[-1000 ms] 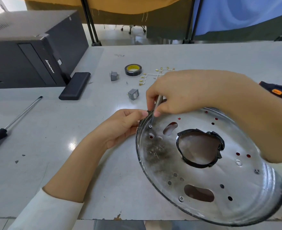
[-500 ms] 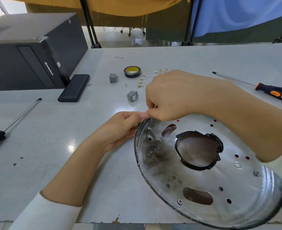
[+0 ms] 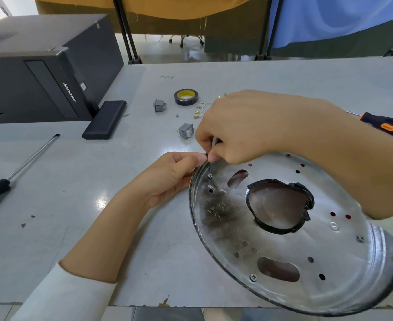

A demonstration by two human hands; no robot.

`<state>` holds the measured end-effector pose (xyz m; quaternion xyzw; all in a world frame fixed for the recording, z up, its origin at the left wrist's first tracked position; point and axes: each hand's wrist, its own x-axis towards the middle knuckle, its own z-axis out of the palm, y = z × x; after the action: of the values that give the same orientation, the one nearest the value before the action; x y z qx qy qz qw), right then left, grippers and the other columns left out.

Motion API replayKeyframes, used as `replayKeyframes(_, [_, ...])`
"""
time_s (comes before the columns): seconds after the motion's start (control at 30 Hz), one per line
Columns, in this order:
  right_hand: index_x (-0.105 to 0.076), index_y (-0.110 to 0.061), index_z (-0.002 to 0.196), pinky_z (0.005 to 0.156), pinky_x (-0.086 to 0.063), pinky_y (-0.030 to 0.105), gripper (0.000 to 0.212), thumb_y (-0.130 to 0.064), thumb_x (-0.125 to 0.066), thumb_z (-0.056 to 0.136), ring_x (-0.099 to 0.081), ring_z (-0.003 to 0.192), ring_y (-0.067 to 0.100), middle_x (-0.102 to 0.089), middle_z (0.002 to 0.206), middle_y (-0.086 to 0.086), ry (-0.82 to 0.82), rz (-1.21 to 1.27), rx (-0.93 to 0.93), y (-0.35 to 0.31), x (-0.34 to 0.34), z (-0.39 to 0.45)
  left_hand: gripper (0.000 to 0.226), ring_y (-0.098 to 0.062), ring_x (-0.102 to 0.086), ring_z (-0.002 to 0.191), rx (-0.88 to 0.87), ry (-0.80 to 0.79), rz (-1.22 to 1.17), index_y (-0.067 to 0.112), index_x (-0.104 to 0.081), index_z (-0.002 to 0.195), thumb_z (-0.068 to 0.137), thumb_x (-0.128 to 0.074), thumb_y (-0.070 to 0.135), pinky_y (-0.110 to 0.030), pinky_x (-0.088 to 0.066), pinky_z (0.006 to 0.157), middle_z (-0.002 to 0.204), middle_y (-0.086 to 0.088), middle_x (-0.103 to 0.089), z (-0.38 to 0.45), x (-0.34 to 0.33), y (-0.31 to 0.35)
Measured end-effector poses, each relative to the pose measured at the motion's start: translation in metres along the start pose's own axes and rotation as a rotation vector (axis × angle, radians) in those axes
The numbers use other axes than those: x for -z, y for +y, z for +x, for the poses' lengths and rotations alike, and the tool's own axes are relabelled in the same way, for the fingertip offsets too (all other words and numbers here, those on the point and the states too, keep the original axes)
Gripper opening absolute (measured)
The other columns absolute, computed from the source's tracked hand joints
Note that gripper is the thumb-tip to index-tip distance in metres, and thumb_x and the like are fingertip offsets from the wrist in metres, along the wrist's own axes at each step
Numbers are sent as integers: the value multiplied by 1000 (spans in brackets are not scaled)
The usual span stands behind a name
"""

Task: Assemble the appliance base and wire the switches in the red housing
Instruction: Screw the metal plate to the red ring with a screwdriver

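Sooty round metal base plate [image 3: 283, 246], dull silver, punched with holes, tape-edged centre opening — tilted, overhanging near table [image 3: 98, 228] edge.

Left hand [image 3: 170, 179] curled on far-left rim; right hand [image 3: 244, 128] above it, pinching thin screwdriver shaft [image 3: 213, 144] onto screw [image 3: 210, 175] near rim. Grey switches [image 3: 185, 130] and tape roll [image 3: 186, 97] just beyond — bare tabletop to left.

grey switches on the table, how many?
2: one switch left of the tape roll, the other switch nearer, left of the right hand. Hand may hide more.
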<state>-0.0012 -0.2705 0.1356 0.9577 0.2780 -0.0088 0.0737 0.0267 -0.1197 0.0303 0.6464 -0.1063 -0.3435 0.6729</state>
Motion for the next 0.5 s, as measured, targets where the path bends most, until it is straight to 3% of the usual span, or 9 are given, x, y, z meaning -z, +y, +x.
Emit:
replayKeyframes(0.07, [-55,-28,68,53,-38,24,18,-34,-60,85,-47,59,11,-49,59,-10,0,3,17,0,-1,2,19,-10,-68,67,-5,-26,10,18,-78,77,85,-62,24,-20,-54,64,79,-6,-72,-2,-1,2])
replayKeyframes(0.2, [-58,-24,67,51,-36,24,23,-38,-58,85,-50,60,17,-51,58,-6,7,-20,13,2,-3,4,23,-9,-70,69,-28,-58,-8,19,-79,79,68,-68,36,-19,-54,64,79,-2,-75,-3,0,2])
replayKeyframes(0.27, [-59,-17,65,50,-34,25,29,-36,-56,86,-49,57,20,-49,55,-2,5,-41,-16,2,-4,4,23,-9,-70,69,-28,-49,-16,18,-79,78,70,-66,35,-19,-54,64,83,-4,-73,-2,0,1])
replayKeyframes(0.37, [-40,-16,51,49,-31,26,47,-39,-51,91,-39,51,17,-39,50,0,-2,-38,-64,1,-6,1,20,-10,-68,65,-11,4,-26,14,-77,76,77,-62,28,-19,-54,62,90,-16,-61,-1,-1,1])
replayKeyframes(0.43, [-34,-20,52,49,-30,26,51,-48,-49,92,-37,52,13,-38,53,-3,-50,-46,-89,0,-4,0,17,-10,-68,65,-8,0,-16,14,-76,78,79,-63,26,-19,-54,63,85,-12,-67,-2,-1,1])
replayKeyframes(0.5, [-40,-21,60,51,-32,26,45,-53,-52,89,-43,58,15,-43,61,-5,-125,-59,-103,-1,-1,0,18,-8,-67,64,-11,-10,6,14,-73,79,88,-59,19,-17,-53,61,76,-5,-70,-2,-2,2])
